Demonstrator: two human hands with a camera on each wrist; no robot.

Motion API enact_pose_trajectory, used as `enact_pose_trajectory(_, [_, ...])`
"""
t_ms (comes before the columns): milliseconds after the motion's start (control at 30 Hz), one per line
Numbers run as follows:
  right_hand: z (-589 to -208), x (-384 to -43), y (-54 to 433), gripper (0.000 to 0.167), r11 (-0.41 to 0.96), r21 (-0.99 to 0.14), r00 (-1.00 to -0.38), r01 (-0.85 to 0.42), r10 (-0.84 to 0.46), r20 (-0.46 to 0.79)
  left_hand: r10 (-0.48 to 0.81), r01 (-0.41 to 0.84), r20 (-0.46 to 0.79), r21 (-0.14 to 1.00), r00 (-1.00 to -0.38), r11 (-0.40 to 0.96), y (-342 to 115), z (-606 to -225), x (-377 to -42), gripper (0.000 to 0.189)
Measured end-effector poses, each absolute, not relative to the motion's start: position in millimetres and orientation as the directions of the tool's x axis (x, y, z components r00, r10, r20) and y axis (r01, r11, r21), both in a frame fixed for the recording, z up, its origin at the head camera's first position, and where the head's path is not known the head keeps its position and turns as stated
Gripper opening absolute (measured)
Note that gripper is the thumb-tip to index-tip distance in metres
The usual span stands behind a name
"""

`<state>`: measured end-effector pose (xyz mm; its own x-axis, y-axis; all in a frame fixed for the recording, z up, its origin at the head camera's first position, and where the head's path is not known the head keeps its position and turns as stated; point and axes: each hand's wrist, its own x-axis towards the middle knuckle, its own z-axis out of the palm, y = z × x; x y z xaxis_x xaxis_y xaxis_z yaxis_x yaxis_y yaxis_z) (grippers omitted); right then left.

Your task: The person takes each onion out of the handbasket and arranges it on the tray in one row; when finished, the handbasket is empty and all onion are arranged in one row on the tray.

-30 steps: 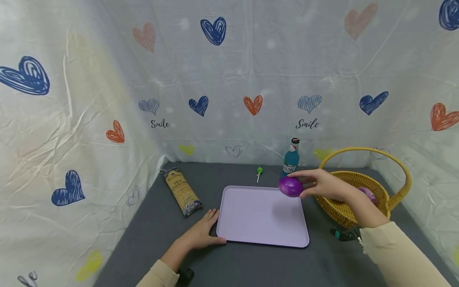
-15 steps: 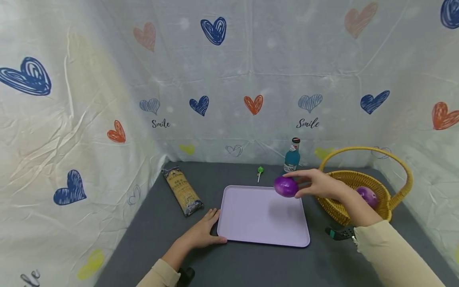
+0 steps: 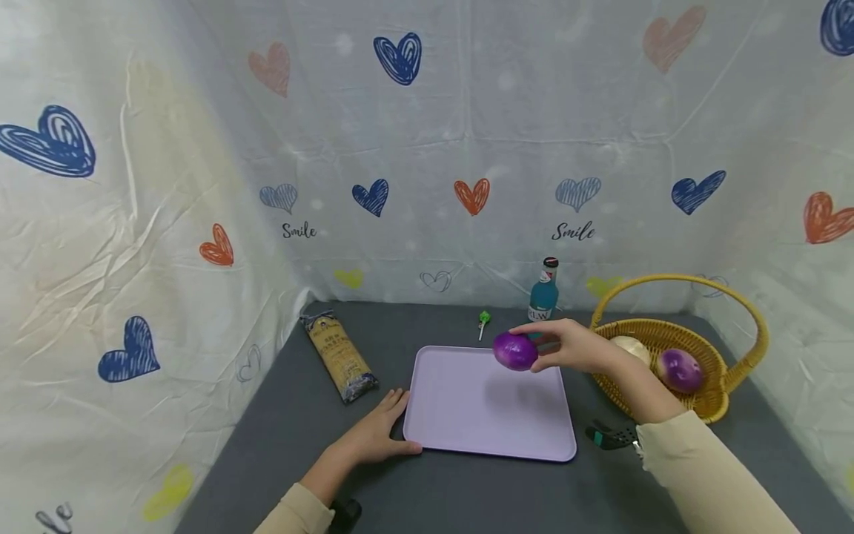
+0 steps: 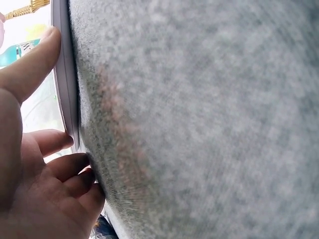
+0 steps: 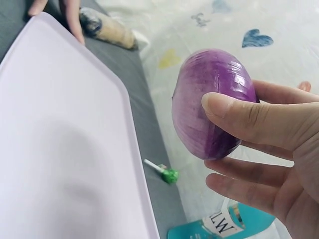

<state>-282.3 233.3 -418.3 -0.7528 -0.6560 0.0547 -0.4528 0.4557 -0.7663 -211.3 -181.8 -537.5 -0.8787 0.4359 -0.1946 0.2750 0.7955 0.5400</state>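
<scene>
My right hand (image 3: 570,345) pinches a glossy purple onion (image 3: 515,351) between thumb and fingers. The onion is held above the back right part of a pale lilac tray (image 3: 467,400), which bears its shadow. In the right wrist view, the thumb lies across the near face of the onion (image 5: 209,104). My left hand (image 3: 373,430) rests at the tray's front left corner with its fingers spread. In the left wrist view, the thumb and fingertips of the left hand (image 4: 45,169) touch the tray's edge (image 4: 65,74).
A yellow wicker basket (image 3: 717,404) at right contains another purple onion (image 3: 680,370) and a pale round item (image 3: 631,347). Behind the tray are a blue bottle (image 3: 543,293) and a green lollipop (image 3: 483,319). A yellow packet (image 3: 339,354) lies left on the grey table (image 3: 280,437).
My right hand has carried the onion leftward, from near the basket to over the tray. More of the basket's contents show. The left hand and the tray stay where they were.
</scene>
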Motion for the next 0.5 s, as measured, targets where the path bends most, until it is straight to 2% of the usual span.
enact_pose_trajectory(500, [-421, -283, 213, 0.062, 0.414, -0.801, -0.742, -0.432, -0.668, 0.054, 0.435, 0.277, -0.186, 0.543, -0.881, 0.793, -182, -539, -211, 0.110])
